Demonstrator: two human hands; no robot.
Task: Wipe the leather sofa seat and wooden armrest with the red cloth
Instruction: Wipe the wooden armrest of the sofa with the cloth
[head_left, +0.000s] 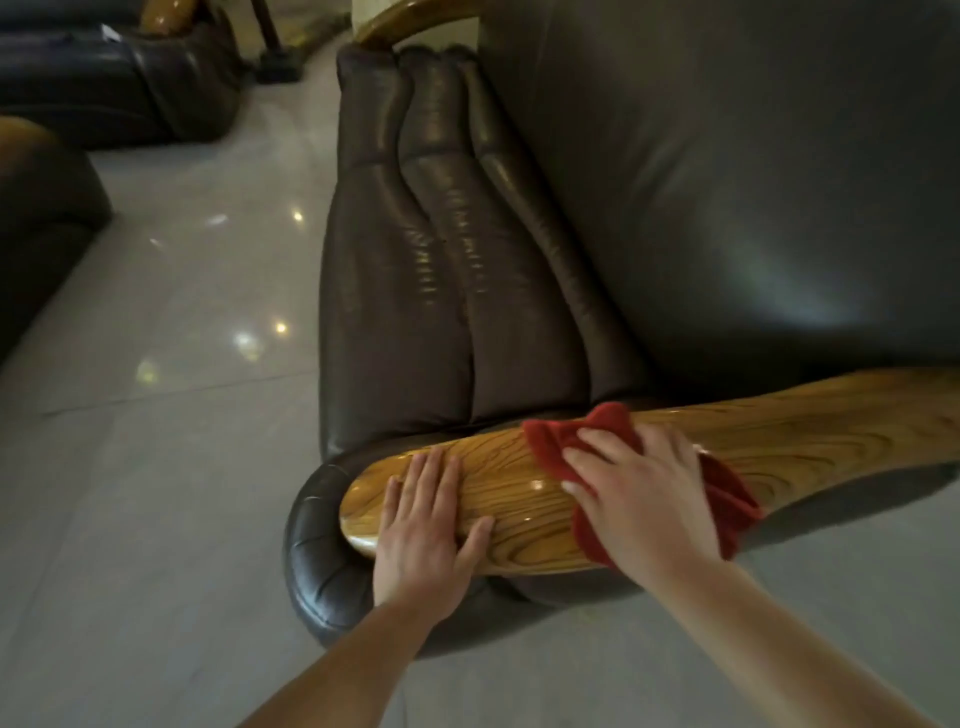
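A glossy wooden armrest (810, 426) with dark grain runs across the lower half of the view, on top of a dark brown leather armchair. My right hand (639, 499) lies flat on the red cloth (550, 441), pressing it onto the middle of the armrest. The cloth spreads out on both sides of that hand. My left hand (426, 525) rests palm down, fingers together, on the bare front end of the armrest and holds nothing. Behind the armrest lie the leather seat (452, 270), with its padded ridges, and the backrest (727, 182).
A shiny pale tiled floor (171, 338) surrounds the chair on the left and front. Other dark leather seats stand at the left edge (41, 218) and the top left (104, 78). The chair's far wooden armrest (400, 21) shows at the top.
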